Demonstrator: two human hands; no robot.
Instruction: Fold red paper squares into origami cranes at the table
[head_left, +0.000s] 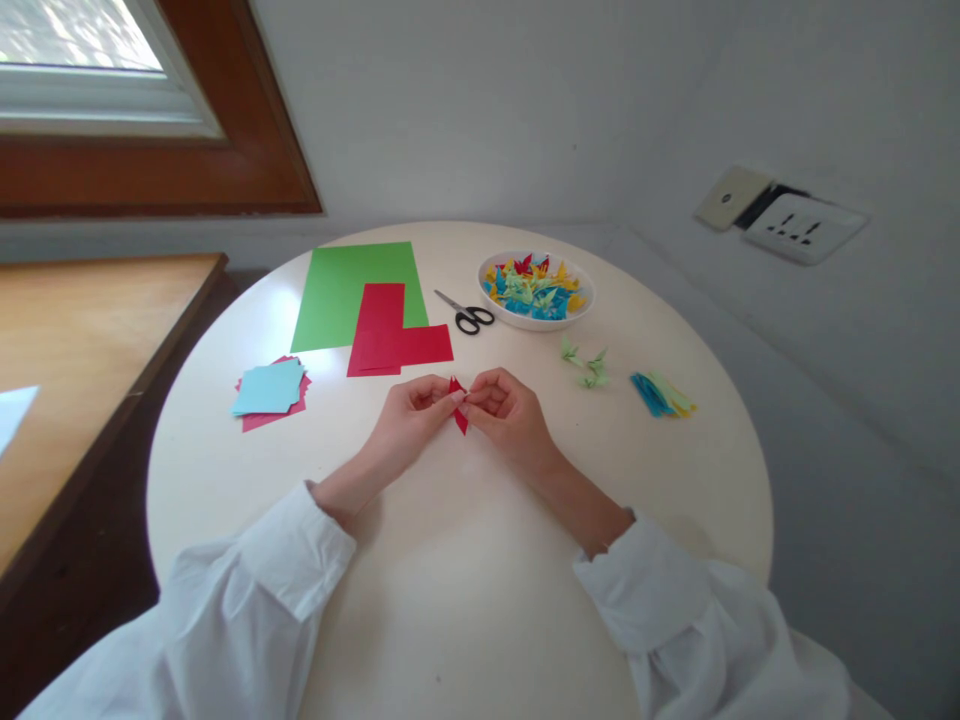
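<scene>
One folded red paper piece (460,407) is located between the two hands, above the surface (480,560). The fingers of the left hand (420,412) and right hand (510,410) pinch it from opposite sides; its pointed ends project above and below the fingertips.

A window (79,40) is set in a brown frame (247,130) — a socket (804,230) is mounted on the wall (465,120), a desk (112,340) partly shown.
</scene>
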